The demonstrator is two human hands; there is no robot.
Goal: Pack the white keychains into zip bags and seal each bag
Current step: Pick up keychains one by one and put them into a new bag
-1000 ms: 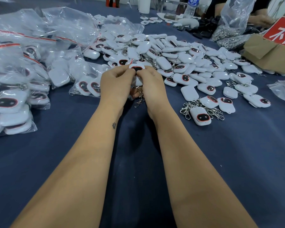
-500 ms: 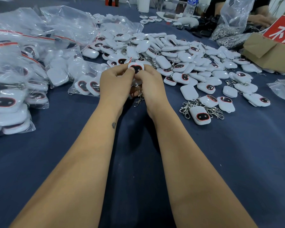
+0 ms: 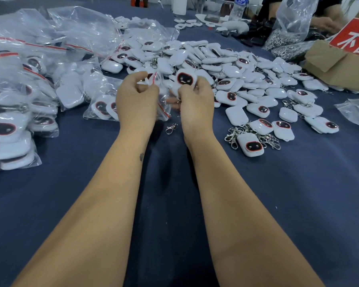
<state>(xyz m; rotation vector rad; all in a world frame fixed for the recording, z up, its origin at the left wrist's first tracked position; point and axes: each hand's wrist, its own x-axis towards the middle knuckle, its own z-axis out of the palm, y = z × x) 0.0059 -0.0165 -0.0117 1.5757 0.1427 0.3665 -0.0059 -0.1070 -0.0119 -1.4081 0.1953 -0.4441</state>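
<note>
Head view: right hand (image 3: 196, 104) pinches rounded white keychain (image 3: 184, 80); left hand (image 3: 136, 100) crinkly clear zip bag (image 3: 153, 79).

Bare blue table (image 3: 298, 204) lies open toward the near edge, on both sides of the forearms and between them. Ahead, the keychain heap (image 3: 226, 65) blocks the way from centre to right, with a stray clasp (image 3: 171, 128) lying just before the wrists. Filled bags (image 3: 15, 112) crowd the left (stacked high there), and a cardboard box (image 3: 336, 67) walls the far right.
</note>
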